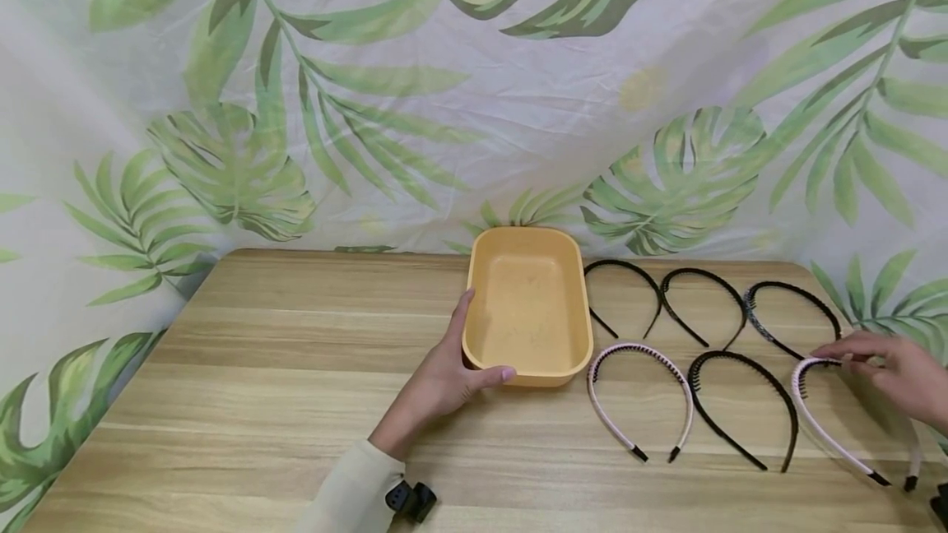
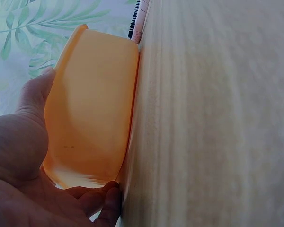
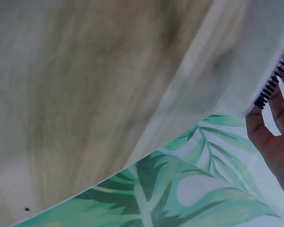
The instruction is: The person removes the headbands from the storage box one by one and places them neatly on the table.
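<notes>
A yellow-orange plastic bin (image 1: 529, 303) with nothing inside stands at the table's back edge. My left hand (image 1: 444, 377) grips its near left corner, thumb across the front rim and fingers along the left side. The left wrist view shows the bin's outer wall (image 2: 94, 94) beside that hand (image 2: 19, 146). At the far right, my right hand (image 1: 892, 364) pinches the top of a pink headband (image 1: 798, 385) with black inner teeth. The headband's tips point toward the near edge. In the right wrist view, the fingers hold its toothed band (image 3: 270, 90).
Right of the bin, another pink headband (image 1: 592, 385) and a black toothed headband (image 1: 791, 414) lie in the front row. Behind them are thin black headbands (image 1: 622, 262) (image 1: 699, 271) and a dark one with a patterned side (image 1: 792, 285). A leaf-print cloth (image 1: 385, 130) hangs behind the wooden table (image 1: 259, 401).
</notes>
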Available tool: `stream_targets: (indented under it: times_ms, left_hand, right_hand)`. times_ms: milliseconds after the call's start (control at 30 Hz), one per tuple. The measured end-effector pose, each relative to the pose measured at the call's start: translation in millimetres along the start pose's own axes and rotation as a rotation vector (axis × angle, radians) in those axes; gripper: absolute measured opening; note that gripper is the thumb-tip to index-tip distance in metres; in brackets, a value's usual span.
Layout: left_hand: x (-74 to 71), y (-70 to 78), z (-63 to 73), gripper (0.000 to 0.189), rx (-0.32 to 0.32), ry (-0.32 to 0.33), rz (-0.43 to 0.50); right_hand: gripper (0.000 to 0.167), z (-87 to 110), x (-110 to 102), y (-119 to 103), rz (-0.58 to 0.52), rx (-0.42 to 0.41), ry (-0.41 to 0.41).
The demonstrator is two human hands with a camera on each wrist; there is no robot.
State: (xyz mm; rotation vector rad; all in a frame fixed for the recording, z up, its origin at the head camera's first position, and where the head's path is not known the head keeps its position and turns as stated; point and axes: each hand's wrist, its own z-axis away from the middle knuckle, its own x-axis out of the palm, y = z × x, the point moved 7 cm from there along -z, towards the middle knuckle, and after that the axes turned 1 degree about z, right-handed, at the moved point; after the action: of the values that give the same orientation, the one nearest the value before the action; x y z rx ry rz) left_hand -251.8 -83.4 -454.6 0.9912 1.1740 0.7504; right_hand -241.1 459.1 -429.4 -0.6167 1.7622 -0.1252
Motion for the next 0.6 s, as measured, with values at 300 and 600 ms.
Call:
stream_targets:
  times_ms: [300, 600]
  left_hand:
    - [0.3, -0.9, -0.9, 0.125, -0.004, -0.003, 0.005]
    - [0.4, -0.4, -0.9, 0.125, 0.007, -0.004, 0.023]
  right_hand:
    - [0.039, 3.6, -1.3, 4.8, -0.024, 0.0, 0.024]
    - [0.037, 5.4, -0.7, 7.3, 0.009, 0.023, 0.021]
